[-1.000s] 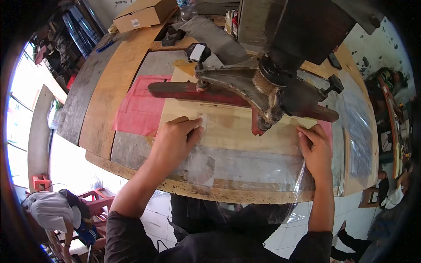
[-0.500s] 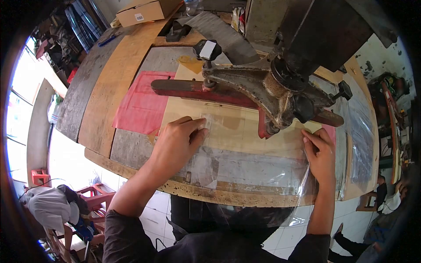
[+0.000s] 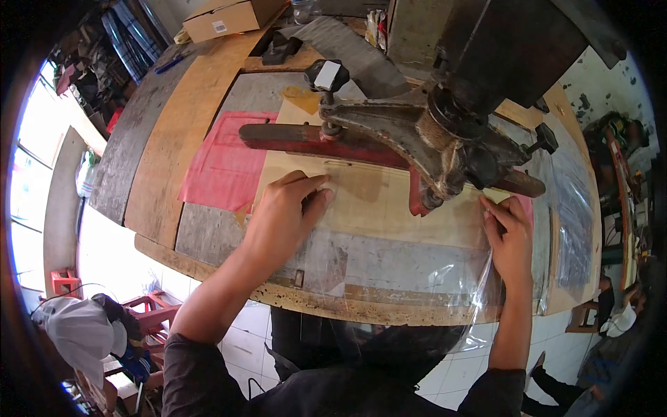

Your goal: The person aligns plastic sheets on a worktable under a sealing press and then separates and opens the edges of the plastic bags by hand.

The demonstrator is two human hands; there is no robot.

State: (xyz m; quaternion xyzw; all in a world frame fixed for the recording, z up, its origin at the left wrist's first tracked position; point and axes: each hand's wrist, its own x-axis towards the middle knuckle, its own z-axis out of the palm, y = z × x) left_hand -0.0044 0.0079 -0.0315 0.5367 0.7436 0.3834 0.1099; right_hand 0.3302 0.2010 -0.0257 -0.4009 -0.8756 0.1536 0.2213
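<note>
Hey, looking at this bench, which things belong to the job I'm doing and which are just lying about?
Likely part of the job:
- clear plastic sheet, pinched by your left hand and right hand
- cream sheet beneath
- machine's red-sided bar above

Probably just lying about:
- cardboard box
- blue pen-like item

the bare left hand (image 3: 281,212) and bare right hand (image 3: 513,236) have edged the clear, thin plastic sheet (image 3: 446,278) slightly farther, toward the long red-and-black bar (image 3: 285,137).

The left hand (image 3: 281,212) hides part of the clear film (image 3: 445,278).
</note>
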